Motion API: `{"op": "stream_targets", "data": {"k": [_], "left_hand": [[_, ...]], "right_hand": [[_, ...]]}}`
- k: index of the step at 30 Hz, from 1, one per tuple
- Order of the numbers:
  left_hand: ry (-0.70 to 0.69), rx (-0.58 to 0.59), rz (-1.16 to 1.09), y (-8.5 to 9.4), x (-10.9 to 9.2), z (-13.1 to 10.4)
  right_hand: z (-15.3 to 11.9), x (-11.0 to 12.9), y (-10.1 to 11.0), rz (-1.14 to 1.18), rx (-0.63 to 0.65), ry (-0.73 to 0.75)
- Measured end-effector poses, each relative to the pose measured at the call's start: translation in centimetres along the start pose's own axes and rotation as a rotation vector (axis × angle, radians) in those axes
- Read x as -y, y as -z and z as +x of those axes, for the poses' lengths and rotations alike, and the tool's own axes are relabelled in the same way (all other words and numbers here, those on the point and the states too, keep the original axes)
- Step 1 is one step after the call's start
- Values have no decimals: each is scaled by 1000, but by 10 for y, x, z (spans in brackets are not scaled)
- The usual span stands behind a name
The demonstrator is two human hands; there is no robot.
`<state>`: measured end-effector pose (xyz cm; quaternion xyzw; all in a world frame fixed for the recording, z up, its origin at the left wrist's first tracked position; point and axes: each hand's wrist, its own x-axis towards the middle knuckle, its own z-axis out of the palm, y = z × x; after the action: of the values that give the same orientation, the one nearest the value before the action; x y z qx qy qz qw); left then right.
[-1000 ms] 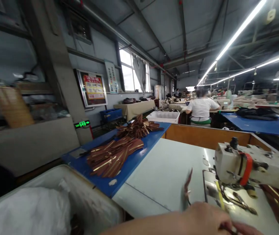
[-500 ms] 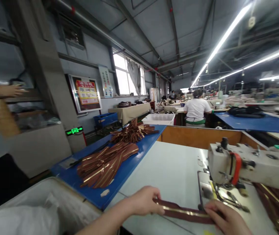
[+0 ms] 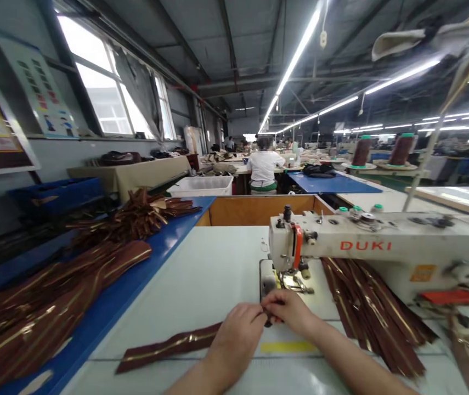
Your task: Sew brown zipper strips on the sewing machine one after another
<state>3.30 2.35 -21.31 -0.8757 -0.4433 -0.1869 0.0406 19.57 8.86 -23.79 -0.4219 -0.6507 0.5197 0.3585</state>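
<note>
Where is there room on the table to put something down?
Bare white table lies between the blue board and the sewing machine. It is crowded under the machine, where brown strips pile, and on the blue board.

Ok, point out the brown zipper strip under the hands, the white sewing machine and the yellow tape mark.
Brown zipper strip [image 3: 168, 346]: head view, middle of its gold teeth.
White sewing machine [image 3: 366, 245]: head view, red lettering on its arm.
Yellow tape mark [image 3: 286, 346]: head view, its centre.

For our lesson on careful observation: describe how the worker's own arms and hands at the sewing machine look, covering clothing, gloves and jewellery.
Both forearms are bare as far as the picture shows; no sleeve reaches into view. The left hand and right hand wear no gloves. No watch, bracelet or ring can be seen. The fingers are bare, and nails are too small to judge.
</note>
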Motion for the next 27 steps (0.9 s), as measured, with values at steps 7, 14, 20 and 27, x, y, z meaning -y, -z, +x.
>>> {"op": "stream_targets", "data": {"k": [7,14,20,27], "left_hand": [[-69,-44,-62,-21,3,28],[49,-92,-187,-19,4,33],[134,-92,-301,-17,5,36],[190,-77,-387,-16,7,36]], "right_hand": [[-18,5,29,-129,-115,82],[-33,10,48,-434,-135,336],[-23,11,48,-572,-97,391],[-24,13,49,-604,-103,360]]}}
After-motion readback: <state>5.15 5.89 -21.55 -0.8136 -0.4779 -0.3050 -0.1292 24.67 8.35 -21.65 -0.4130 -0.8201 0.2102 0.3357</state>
